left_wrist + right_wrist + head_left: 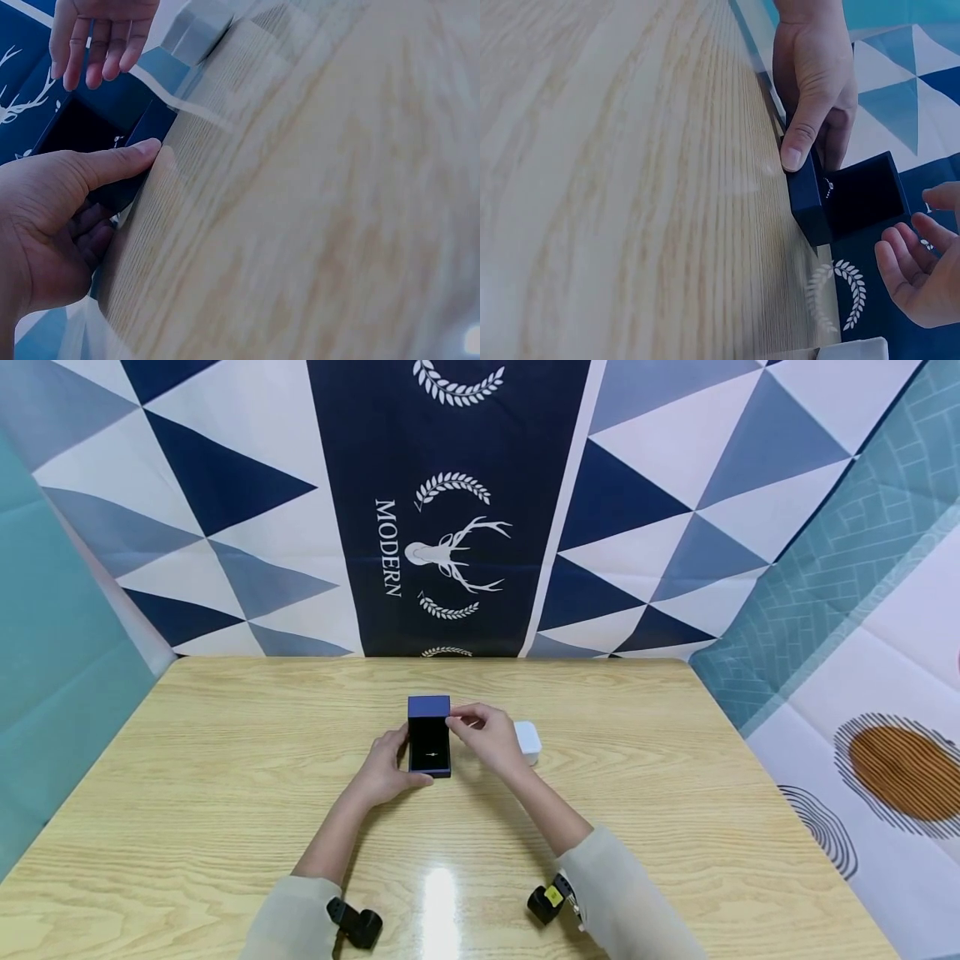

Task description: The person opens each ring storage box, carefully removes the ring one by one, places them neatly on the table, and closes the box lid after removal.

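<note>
A dark blue ring box (429,707) stands on the table with its lid raised and a black lining inside. A silver ring (829,187) with a small stone sits in its lower part. My left hand (384,770) grips the base from the left, its thumb (120,163) along the front and the other fingers partly hidden by the box. At the lid's right side is my right hand (491,740); its fingers (900,259) are loosely bent and hold nothing. Whether a fingertip touches the lid edge, I cannot tell.
A small white case (528,740) with rounded corners lies on the wooden table (255,735), just right of my right hand. Behind the table's far edge hangs a patterned cloth (450,635). Both sleeves carry black wrist cameras (360,927).
</note>
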{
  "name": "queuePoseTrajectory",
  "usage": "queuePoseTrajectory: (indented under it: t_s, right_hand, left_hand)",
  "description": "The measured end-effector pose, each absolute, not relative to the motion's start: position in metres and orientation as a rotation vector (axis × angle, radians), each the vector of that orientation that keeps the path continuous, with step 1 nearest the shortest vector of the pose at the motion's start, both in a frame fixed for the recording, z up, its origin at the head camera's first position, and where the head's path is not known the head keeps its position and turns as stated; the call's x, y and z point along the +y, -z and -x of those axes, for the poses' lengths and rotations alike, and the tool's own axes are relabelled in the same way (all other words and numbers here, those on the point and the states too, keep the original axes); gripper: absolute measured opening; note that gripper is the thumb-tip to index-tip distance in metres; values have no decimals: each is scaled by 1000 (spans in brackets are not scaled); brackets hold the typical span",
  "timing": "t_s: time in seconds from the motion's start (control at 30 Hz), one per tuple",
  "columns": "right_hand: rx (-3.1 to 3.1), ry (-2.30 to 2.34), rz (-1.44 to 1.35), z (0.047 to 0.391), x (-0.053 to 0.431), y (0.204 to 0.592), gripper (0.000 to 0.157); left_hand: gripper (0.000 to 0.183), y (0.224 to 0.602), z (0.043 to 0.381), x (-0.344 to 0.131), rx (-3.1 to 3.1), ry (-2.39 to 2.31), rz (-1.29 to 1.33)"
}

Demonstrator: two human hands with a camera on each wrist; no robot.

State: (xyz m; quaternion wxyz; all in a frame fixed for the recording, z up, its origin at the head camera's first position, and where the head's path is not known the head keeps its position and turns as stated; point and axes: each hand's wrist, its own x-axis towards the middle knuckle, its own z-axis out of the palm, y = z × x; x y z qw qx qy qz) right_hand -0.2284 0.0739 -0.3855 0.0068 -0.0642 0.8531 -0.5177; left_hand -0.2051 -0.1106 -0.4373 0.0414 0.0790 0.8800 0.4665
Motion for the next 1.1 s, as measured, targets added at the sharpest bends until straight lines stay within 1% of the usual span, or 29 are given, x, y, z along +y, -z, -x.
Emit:
queuePoseTrajectory:
  t_s: [0.3,1.1]
  right_hand:
    - [2728,1495,378,221,74,387,17]
    - [2802,1249,561,216,75,397,16]
  left_hand:
    - [95,437,205,-111,2697,-1398,-237]
    - [96,437,205,-111,2687,-1394,-252]
